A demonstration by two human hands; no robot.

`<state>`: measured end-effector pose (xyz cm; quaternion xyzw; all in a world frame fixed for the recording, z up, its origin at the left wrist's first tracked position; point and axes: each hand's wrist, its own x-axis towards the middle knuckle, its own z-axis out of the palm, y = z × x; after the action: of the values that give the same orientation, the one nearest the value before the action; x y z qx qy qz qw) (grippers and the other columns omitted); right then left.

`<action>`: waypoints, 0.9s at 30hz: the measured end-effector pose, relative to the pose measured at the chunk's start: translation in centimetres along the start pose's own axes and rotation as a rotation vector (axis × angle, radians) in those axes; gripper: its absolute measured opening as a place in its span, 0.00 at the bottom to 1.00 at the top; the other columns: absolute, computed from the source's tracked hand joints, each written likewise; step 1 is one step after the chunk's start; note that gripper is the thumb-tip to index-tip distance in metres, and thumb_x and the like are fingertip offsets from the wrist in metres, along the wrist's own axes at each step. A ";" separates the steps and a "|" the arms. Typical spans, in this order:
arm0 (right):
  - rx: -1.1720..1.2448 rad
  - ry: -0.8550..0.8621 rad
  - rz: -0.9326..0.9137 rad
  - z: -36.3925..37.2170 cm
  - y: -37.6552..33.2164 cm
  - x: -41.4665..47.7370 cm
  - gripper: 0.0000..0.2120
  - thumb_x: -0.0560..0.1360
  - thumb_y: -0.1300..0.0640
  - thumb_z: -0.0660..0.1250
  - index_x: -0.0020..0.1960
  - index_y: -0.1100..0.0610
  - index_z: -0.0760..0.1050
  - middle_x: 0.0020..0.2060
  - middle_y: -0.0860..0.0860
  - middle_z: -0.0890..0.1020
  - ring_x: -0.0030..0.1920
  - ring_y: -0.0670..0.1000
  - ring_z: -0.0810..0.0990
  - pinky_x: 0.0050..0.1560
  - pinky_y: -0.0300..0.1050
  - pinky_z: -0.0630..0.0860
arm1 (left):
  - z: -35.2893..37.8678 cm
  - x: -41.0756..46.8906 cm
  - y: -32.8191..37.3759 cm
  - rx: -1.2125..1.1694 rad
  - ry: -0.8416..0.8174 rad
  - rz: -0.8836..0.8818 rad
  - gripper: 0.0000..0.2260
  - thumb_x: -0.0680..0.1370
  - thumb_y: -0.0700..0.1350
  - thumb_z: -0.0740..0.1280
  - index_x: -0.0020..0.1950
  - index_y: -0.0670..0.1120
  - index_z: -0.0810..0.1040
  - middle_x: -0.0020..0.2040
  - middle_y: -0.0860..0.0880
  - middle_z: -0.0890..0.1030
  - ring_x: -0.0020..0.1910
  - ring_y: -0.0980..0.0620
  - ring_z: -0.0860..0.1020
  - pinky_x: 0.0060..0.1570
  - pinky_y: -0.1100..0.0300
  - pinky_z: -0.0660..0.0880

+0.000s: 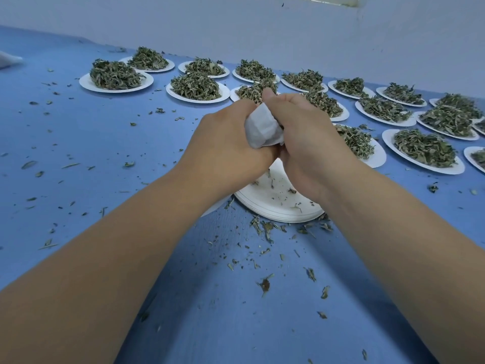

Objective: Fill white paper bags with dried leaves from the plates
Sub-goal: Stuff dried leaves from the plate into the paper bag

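Note:
A white paper bag point(262, 127) is held between both hands above the middle of the blue table. My left hand point(225, 145) grips its left side. My right hand point(307, 137) curls around its right side and top, thumb up; the bag's mouth is hidden by my fingers. Below my hands lies a stack of white plates point(275, 203) holding only a few leaf crumbs. Several white plates heaped with dried green leaves stand beyond, such as one plate point(115, 77) at the far left and another plate point(425, 151) at the right.
The blue table point(78, 153) is strewn with loose leaf bits, thickest just in front of the plate stack. A pale wall point(262, 27) runs along the table's far edge. Something white point(9, 60) lies at the far left edge.

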<state>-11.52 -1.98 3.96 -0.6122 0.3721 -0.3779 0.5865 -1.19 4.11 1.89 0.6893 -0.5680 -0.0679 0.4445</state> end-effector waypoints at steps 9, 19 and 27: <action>-0.149 -0.193 -0.030 -1.1 -2.2 -0.3 0.26 0.80 0.29 0.49 0.61 0.45 0.76 0.64 0.48 0.82 0.71 0.52 0.74 0.72 0.63 0.66 | -0.2 0.1 -0.7 0.243 -0.033 0.064 0.10 0.72 0.52 0.71 0.46 0.56 0.70 0.38 0.55 0.76 0.39 0.54 0.75 0.33 0.58 0.70; -0.407 -0.234 -0.054 -0.2 -1.2 -1.0 0.44 0.79 0.28 0.45 0.75 0.65 0.64 0.58 0.68 0.79 0.65 0.69 0.73 0.68 0.68 0.70 | -0.3 -0.3 -0.1 0.156 -0.031 0.090 0.13 0.68 0.50 0.71 0.42 0.64 0.68 0.36 0.58 0.78 0.39 0.57 0.77 0.33 0.59 0.71; -0.049 -0.181 -0.165 -1.8 -2.2 -0.6 0.33 0.81 0.31 0.44 0.74 0.50 0.70 0.75 0.50 0.72 0.78 0.49 0.65 0.77 0.55 0.57 | -0.6 -0.1 -0.9 0.146 0.070 0.095 0.10 0.70 0.50 0.71 0.43 0.54 0.70 0.37 0.54 0.75 0.39 0.51 0.75 0.34 0.55 0.72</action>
<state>-13.36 -2.12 6.22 -0.6864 0.2750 -0.3591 0.5695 -0.23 4.48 1.63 0.6943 -0.5875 0.0189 0.4152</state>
